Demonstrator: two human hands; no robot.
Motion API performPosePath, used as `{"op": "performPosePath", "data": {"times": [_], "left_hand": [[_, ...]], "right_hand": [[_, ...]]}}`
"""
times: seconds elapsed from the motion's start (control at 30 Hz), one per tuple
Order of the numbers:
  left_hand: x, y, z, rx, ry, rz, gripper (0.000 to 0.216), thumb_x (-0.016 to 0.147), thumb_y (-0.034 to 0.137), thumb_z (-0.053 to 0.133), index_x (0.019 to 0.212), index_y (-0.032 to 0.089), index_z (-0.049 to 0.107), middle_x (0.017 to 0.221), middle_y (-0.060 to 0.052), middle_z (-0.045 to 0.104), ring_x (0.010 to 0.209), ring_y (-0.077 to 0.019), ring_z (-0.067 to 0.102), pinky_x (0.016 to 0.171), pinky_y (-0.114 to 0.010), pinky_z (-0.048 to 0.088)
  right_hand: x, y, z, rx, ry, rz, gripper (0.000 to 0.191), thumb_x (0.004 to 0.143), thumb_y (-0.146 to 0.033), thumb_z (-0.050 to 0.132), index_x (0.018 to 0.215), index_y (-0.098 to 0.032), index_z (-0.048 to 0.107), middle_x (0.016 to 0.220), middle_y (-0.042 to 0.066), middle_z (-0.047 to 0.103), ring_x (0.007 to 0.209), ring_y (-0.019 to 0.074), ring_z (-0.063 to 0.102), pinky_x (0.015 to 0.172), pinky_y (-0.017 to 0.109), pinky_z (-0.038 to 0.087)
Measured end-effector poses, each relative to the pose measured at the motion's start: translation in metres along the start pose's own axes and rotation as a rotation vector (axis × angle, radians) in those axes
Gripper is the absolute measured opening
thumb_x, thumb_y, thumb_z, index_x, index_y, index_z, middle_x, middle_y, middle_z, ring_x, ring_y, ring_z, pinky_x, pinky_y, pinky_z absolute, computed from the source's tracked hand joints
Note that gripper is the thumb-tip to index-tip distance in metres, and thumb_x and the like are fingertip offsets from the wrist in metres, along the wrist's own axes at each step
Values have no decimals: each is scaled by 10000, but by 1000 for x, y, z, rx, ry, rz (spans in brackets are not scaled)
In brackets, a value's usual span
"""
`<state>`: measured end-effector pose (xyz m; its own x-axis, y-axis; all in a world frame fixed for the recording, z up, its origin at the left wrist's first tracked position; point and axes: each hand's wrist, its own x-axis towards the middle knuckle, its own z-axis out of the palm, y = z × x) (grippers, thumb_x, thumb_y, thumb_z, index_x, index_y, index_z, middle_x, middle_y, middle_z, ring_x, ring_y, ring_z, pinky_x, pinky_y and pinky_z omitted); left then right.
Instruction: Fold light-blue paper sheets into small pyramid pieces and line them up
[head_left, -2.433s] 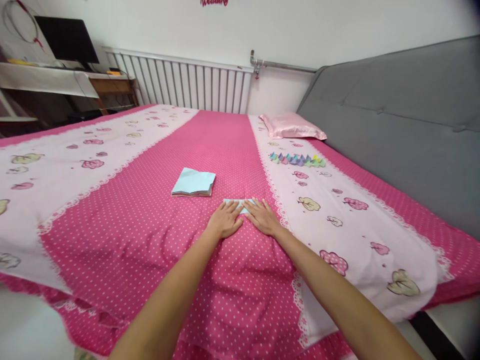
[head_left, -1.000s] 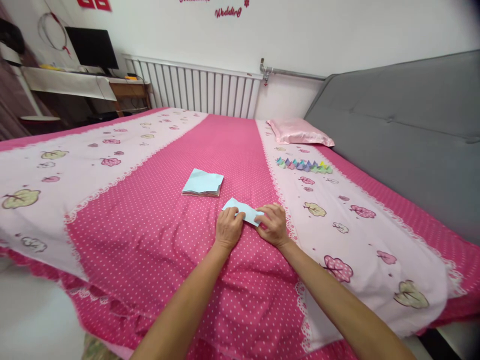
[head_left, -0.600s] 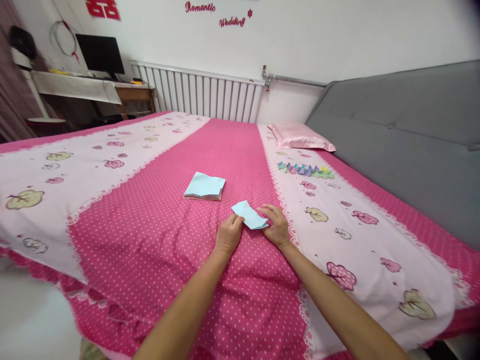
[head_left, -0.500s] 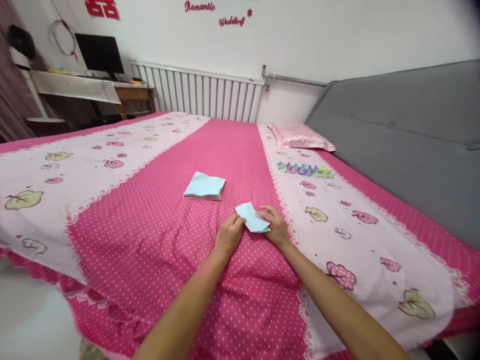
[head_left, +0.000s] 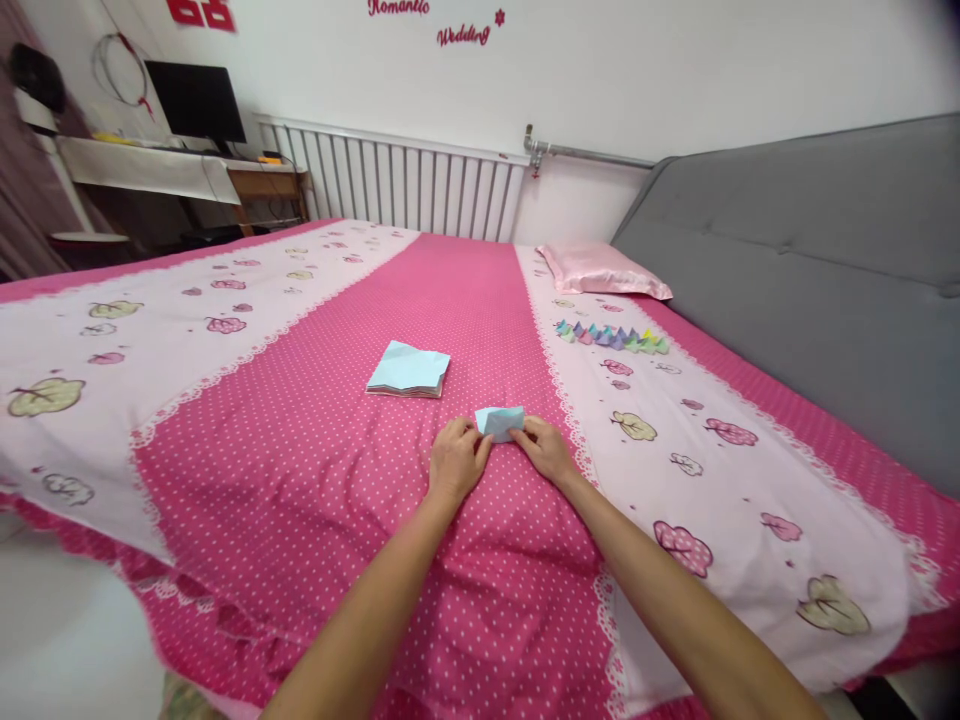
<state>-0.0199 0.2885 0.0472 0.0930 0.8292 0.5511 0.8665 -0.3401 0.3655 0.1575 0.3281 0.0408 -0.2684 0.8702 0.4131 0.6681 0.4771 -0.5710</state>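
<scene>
A light-blue sheet of paper [head_left: 500,422], partly folded, is held between my two hands just above the pink dotted bedspread [head_left: 465,290]. My left hand [head_left: 457,458] pinches its left lower edge with thumb and fingers. On the other side my right hand [head_left: 544,446] grips the right edge, its thumb pressing on the front of the paper. Left of and beyond my hands lies a stack of square paper [head_left: 409,370] with a pale blue sheet on top. Several small folded paper pieces [head_left: 611,338] in pastel colours stand in a row to the right.
A pink satin pillow [head_left: 604,270] rests near the grey padded headboard [head_left: 810,220]. A white radiator [head_left: 397,180] runs along the far wall. At the far left is a desk [head_left: 150,165] with a black monitor [head_left: 196,103].
The paper has been turned and folded over, so it looks smaller and flatter. My right hand has shifted slightly left and now pinches its edge; the stack stays in place.
</scene>
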Motion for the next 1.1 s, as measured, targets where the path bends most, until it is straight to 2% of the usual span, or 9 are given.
{"op": "performPosePath", "data": {"times": [0.17, 0.27, 0.33, 0.43, 0.53, 0.6, 0.7, 0.9, 1.1], "left_hand": [[4, 1, 1, 28, -19, -105, 236, 832, 337, 479, 707, 183, 607, 820, -55, 580, 788, -182, 536, 738, -324, 424], [6, 3, 0, 48, -43, -152, 188, 801, 330, 519, 710, 179, 584, 805, -59, 580, 773, -191, 538, 724, -331, 430], [7, 3, -1, 59, -46, -170, 162, 791, 318, 530, 805, 168, 589, 852, -78, 594, 808, -207, 549, 736, -343, 438], [8, 2, 0, 62, -55, -64, 276, 818, 265, 489, 1069, 170, 556, 1136, -109, 576, 1037, -236, 520, 858, -368, 420], [8, -1, 5, 78, -160, 137, 353, 876, 203, 369, 1193, 234, 521, 1335, -37, 478, 1270, -223, 354, 1011, -377, 317], [9, -4, 9, 107, -264, 200, 385, 893, 188, 312, 1218, 228, 515, 1340, -20, 480, 1304, -210, 315, 1053, -381, 267], [10, -6, 12, 156, -364, 200, 434, 894, 174, 280, 1301, 159, 432, 1356, -59, 458, 1299, -195, 330, 1073, -384, 236], [10, 0, 9, 202, -415, 114, 477, 897, 211, 233, 1334, 88, 380, 1391, -102, 398, 1304, -192, 320, 1093, -382, 191], [9, 6, 9, 238, -396, -1, 526, 898, 296, 207, 1348, 70, 358, 1412, -109, 361, 1333, -235, 253, 1101, -425, 141]], "right_hand": [[7, -1, 7, -73, 43, 136, 415, 822, -514, 440, 591, -190, 555, 647, 14, 580, 560, 142, 521, 514, 248, 373], [7, -3, 13, -107, 67, 205, 374, 792, -531, 471, 650, -198, 563, 668, 15, 598, 568, 154, 531, 508, 253, 358], [7, -4, 15, -116, 82, 247, 338, 776, -529, 493, 760, -202, 579, 723, 20, 623, 598, 168, 554, 513, 260, 370], [5, -8, 16, -118, 118, 243, 378, 771, -495, 521, 1006, -202, 553, 891, 44, 647, 715, 195, 590, 557, 284, 419], [4, -13, 14, -205, 139, 90, 397, 824, -403, 485, 1158, -191, 522, 1095, 94, 608, 950, 235, 562, 733, 343, 450], [4, -16, 13, -289, 82, -33, 361, 870, -334, 424, 1188, -207, 536, 1218, 85, 561, 1098, 246, 486, 881, 382, 396], [5, -17, 13, -350, -96, -132, 383, 917, -296, 323, 1249, -247, 509, 1303, 14, 519, 1231, 230, 377, 1001, 404, 294], [8, -13, 15, -387, -356, -52, 509, 932, -402, 195, 1397, -216, 288, 1442, -7, 324, 1338, 214, 230, 1085, 428, 157], [10, -15, 15, -414, -448, 11, 567, 914, -468, 165, 1425, -224, 193, 1489, -12, 197, 1367, 228, 134, 1096, 455, 74]]}}
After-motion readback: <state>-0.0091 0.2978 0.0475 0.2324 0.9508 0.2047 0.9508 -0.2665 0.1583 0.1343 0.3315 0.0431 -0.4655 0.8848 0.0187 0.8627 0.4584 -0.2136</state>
